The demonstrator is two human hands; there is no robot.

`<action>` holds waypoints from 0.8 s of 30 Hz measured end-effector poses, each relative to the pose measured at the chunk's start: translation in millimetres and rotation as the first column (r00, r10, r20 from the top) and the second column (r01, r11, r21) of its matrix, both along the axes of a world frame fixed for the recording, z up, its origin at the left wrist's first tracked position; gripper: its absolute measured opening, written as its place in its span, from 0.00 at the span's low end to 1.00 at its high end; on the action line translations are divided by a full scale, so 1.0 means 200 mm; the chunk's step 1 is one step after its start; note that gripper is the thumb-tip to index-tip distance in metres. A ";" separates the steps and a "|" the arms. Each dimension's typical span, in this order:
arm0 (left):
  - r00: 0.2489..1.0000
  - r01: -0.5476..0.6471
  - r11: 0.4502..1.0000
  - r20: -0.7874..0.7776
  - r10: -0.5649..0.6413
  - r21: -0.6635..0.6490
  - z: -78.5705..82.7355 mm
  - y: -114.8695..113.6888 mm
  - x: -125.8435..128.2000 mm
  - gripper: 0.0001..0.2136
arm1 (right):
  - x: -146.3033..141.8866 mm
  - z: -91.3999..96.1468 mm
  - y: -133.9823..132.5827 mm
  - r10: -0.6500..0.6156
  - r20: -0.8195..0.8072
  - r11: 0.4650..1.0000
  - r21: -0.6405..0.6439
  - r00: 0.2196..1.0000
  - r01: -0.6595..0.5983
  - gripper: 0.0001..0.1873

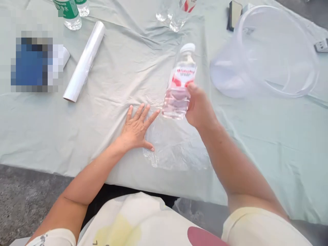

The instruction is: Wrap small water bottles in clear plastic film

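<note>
While our left hand [139, 126] lies palm down with its fingers splayed at the left edge of a clear film [179, 150], our right hand [202, 107] grips the lower right side of a clear bottle [178, 97], thumb in front near the foot of the label and the other fingers hidden. The bottle is over the far part of the film, its white cap [188, 47] away from us; whether its base touches anything we cannot tell.

We judge the bottle to be fairly weighty, since there seems to be liquid inside, though blur leaves the level uncertain. Its thin, ribbed wall will likely give under a hard squeeze, so we would hold it firmly but not tightly, around the body at or just below the label, where the ridges help against slipping.

The film on the table [269, 147] looks almost weightless, limp and clingy, wrinkled at its near left corner and probably quick to crease. We would keep to its edges, pressing with a flat palm. Well to the left lies a film roll [84, 61], smooth and apt to roll, best taken round its middle; to the right is a clear tub [225, 73].
</note>
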State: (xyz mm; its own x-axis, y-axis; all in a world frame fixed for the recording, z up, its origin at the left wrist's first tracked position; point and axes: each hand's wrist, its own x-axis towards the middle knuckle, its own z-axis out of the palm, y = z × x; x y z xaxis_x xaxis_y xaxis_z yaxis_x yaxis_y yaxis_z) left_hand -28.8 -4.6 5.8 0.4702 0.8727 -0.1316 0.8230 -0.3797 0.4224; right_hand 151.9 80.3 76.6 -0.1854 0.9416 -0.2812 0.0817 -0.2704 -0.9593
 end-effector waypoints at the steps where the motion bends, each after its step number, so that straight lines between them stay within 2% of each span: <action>1: 1.000 -0.006 1.000 0.005 0.006 -0.004 0.00 0.00 0.00 0.67 | 0.06 0.00 -0.15 0.033 0.011 0.998 -0.062 0.999 -0.033 0.25; 4: 1.000 -0.013 1.000 0.016 0.014 -0.009 0.01 -0.01 0.00 0.67 | 0.17 -0.04 -0.45 0.073 0.153 0.981 -0.188 0.985 -0.043 0.24; 7: 1.000 0.001 1.000 0.005 0.000 -0.013 0.02 -0.01 -0.01 0.66 | 0.16 -0.10 -0.59 0.066 0.287 0.985 -0.172 0.956 -0.016 0.23; 14: 1.000 0.015 1.000 0.013 -0.015 -0.011 0.02 -0.02 -0.01 0.61 | 0.06 -0.17 -0.65 0.065 0.527 0.997 -0.071 0.847 -0.033 0.30; 17: 0.996 0.046 0.999 0.081 -0.045 -0.011 0.03 -0.02 -0.04 0.58 | 0.06 -0.17 -0.67 0.083 0.563 0.996 -0.058 0.823 -0.060 0.31; 20: 0.979 0.061 0.998 0.197 -0.053 -0.034 0.08 -0.01 -0.10 0.54 | 0.04 -0.17 -0.68 0.067 0.604 0.998 -0.035 0.794 -0.057 0.31; 22: 0.953 -0.022 0.999 0.299 0.036 -0.049 0.15 -0.01 -0.14 0.48 | 0.02 -0.16 -0.69 0.050 0.630 0.999 -0.024 0.775 -0.045 0.32; 24: 0.900 -0.226 0.973 0.370 0.229 -0.051 0.21 -0.02 -0.16 0.39 | 0.01 -0.16 -0.70 0.039 0.635 0.999 -0.023 0.772 -0.032 0.32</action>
State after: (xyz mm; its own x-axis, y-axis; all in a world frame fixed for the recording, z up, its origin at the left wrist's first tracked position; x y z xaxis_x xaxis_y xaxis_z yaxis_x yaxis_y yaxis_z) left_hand -61.1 -8.4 47.6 0.2750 0.9614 0.0072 0.6697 -0.1969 0.7160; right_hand 153.1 -59.6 45.6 0.0052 0.9344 -0.3561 0.6810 -0.2641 -0.6830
